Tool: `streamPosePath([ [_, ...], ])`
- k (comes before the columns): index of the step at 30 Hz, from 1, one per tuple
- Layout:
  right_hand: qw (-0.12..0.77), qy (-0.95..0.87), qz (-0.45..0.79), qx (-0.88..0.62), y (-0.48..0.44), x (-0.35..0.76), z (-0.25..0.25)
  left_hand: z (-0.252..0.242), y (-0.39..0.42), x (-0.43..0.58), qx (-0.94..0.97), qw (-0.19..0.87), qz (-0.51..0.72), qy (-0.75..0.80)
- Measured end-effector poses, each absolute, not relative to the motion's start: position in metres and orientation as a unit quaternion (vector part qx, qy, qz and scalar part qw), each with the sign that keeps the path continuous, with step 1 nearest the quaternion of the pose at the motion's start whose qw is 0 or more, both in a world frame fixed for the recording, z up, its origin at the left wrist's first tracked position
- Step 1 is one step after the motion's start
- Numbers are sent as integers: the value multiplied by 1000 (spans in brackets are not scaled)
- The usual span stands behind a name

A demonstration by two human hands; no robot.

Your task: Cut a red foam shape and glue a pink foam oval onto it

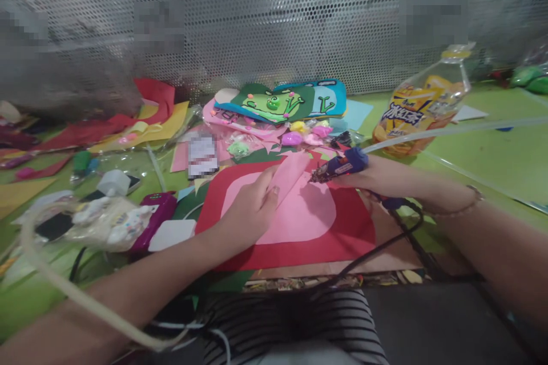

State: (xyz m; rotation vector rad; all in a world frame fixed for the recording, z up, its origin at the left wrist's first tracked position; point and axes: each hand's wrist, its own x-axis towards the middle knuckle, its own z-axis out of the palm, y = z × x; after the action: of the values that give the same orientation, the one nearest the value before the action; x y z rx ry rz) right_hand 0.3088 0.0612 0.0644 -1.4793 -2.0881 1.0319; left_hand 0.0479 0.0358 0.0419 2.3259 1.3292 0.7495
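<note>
Between the fingers and thumb of my left hand (257,205) is a folded pink paper strip (289,174), tilted up over the layered sheet. My right hand (372,174) is wrapped round a blue glue gun (349,164), whose dark nozzle points left, close to the strip's right side. A glue stick sticks out of its back. Beneath both hands lies a red sheet (351,239) with rounded corners, and a smaller pink sheet (312,217) rests on its middle.
A bottle (419,108) stands at the right rear. Decorated green and blue paper shapes (278,101) and bagged clay (299,134) lie behind the sheet. A magenta device (158,217) and white box (173,235) sit left. A black cable (372,254) crosses the red sheet's front right.
</note>
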Motion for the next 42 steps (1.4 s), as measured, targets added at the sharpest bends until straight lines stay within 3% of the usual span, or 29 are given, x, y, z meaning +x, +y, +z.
streamPosePath([
  [9,33,-653,537,-534,53,306,65,40,36,48,834,157,264,458],
  [16,93,-640,536,-543,58,307,65,40,35,48,839,174,267,441],
  [22,72,-696,607,-377,60,318,57,39,33,47,841,173,250,448],
  [25,120,-670,649,-339,56,324,59,39,33,46,841,189,250,441],
  [30,273,-600,695,-288,51,318,62,43,32,47,850,220,241,413],
  [35,410,-578,644,-290,52,305,60,42,30,50,916,179,121,339],
  [42,435,-551,629,-334,58,299,54,32,29,47,960,101,15,262],
])
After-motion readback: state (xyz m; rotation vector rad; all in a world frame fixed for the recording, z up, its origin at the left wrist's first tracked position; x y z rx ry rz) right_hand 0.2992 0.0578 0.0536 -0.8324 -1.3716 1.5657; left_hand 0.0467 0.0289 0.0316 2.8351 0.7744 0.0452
